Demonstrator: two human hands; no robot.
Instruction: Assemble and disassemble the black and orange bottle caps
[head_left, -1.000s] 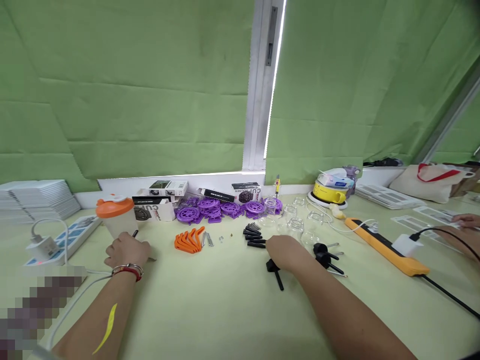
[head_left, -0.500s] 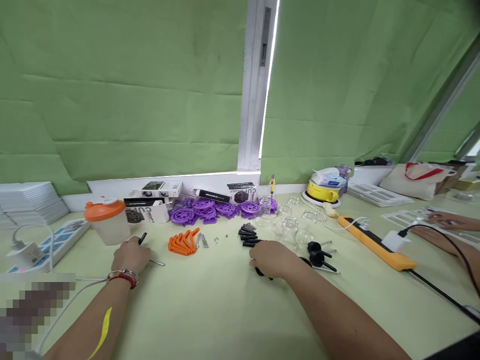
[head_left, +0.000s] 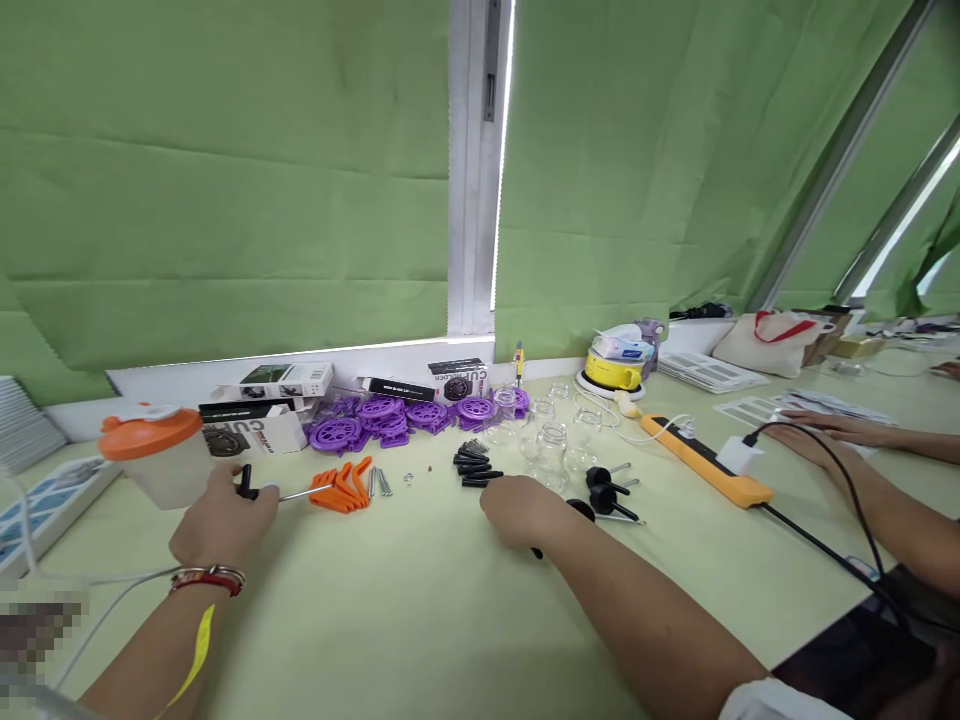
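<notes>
My left hand (head_left: 225,520) is closed around the black handle of a screwdriver (head_left: 304,493). Its thin metal shaft points right, its tip in front of a stack of orange angled plastic pieces (head_left: 343,490). My right hand (head_left: 521,512) is curled low over the table, fingers mostly hidden from view. A small black part (head_left: 536,552) pokes out beneath it; I cannot make out the whole thing. Just beyond those fingers lie several black tubes (head_left: 472,466). To the right are black round parts with metal rods (head_left: 602,497), and behind stand clear glass jars (head_left: 551,455).
Purple plastic wheels (head_left: 382,415) and cup holder boxes (head_left: 259,428) line the wall. Screws (head_left: 381,482) lie mid-table. An orange-lidded shaker (head_left: 161,465) stands left, beside a white power strip (head_left: 52,505). An orange power strip (head_left: 705,465) lies right, with another person's hands (head_left: 817,435) beyond.
The screwdriver has come up with my left hand, and its shaft now reaches toward the orange pieces. My right hand stays low near the black tubes. The view has swung right.
</notes>
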